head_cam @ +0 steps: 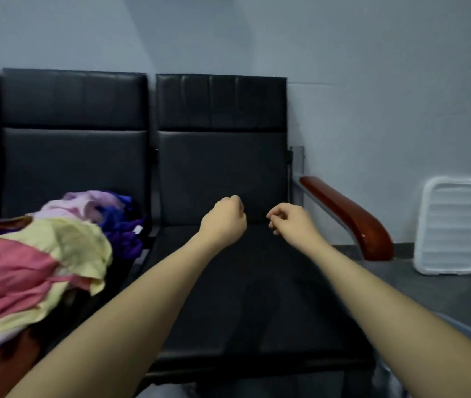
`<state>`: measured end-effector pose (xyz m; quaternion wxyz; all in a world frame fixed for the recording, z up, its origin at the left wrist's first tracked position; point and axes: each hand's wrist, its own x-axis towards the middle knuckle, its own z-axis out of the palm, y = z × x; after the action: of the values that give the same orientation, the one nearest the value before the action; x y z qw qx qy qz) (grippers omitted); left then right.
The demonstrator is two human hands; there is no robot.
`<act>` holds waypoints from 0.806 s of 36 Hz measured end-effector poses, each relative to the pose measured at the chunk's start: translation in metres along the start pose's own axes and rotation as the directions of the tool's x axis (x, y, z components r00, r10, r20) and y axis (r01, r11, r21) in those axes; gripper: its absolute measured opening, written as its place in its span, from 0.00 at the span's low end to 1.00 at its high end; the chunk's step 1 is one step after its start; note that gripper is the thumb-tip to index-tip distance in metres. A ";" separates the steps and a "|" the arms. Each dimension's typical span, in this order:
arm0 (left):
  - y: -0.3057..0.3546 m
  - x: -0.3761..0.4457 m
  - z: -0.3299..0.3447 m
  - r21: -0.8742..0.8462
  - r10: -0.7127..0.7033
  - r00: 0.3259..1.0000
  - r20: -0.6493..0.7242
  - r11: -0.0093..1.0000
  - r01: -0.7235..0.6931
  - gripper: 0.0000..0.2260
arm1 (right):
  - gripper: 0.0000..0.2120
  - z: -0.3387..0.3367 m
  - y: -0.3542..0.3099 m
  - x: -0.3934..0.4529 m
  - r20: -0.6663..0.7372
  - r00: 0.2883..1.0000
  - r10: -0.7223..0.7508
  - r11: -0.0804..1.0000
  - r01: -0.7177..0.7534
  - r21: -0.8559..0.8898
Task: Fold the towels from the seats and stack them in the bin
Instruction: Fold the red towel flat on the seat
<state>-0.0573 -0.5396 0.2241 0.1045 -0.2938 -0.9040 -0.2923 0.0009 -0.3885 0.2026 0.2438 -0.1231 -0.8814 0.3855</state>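
Now | left hand (224, 218) and right hand (291, 218) hovering over the bare black seat (257, 282), fingers curled, holding nothing | towels (42, 254) lying heaped on the neighbouring seat, leftward, nearer the left hand | white bin (452, 225) standing off right

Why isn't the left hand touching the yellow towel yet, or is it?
Apart. The head view shows the left hand held over the black seat, with dark seat plainly between it and the yellow towel on the next seat.
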 end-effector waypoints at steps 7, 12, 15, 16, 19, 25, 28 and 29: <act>-0.107 -0.005 -0.055 0.095 -0.215 0.970 -0.110 0.969 0.226 0.10 | 0.07 0.108 -0.067 0.037 0.199 0.974 -0.113 0.991 0.095 0.098; -0.189 -0.017 -0.090 0.115 -0.309 0.930 -0.199 0.935 0.336 0.07 | 0.06 0.196 -0.116 0.056 0.286 0.930 -0.232 0.968 0.191 0.164; -0.234 -0.026 -0.102 0.139 -0.363 0.899 -0.244 0.905 0.402 0.09 | 0.06 0.242 -0.138 0.057 0.369 0.887 -0.279 0.957 0.225 0.183; -0.249 -0.029 -0.106 0.154 -0.383 0.889 -0.252 0.891 0.428 0.10 | 0.07 0.258 -0.145 0.057 0.395 0.871 -0.291 0.954 0.237 0.182; -0.279 -0.039 -0.111 0.208 -0.456 0.857 -0.240 0.838 0.504 0.14 | 0.10 0.294 -0.154 0.056 0.470 0.824 -0.315 0.949 0.260 0.180; -0.325 -0.047 -0.113 0.367 -0.412 0.869 -0.274 0.791 0.490 0.18 | 0.24 0.344 -0.174 0.052 0.587 0.743 -0.321 0.946 0.281 0.162; -0.338 -0.043 -0.115 0.381 -0.404 0.866 -0.294 0.782 0.494 0.17 | 0.25 0.364 -0.177 0.057 0.592 0.757 -0.278 0.960 0.242 0.142; -0.341 -0.041 -0.116 0.386 -0.419 0.862 -0.286 0.773 0.504 0.17 | 0.27 0.368 -0.178 0.058 0.592 0.762 -0.261 0.965 0.222 0.140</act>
<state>-0.2241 -0.8514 0.1431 0.1768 -0.0018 -0.9771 -0.1186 -0.2468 -0.7127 0.1382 0.0003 0.1289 -0.9088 0.3967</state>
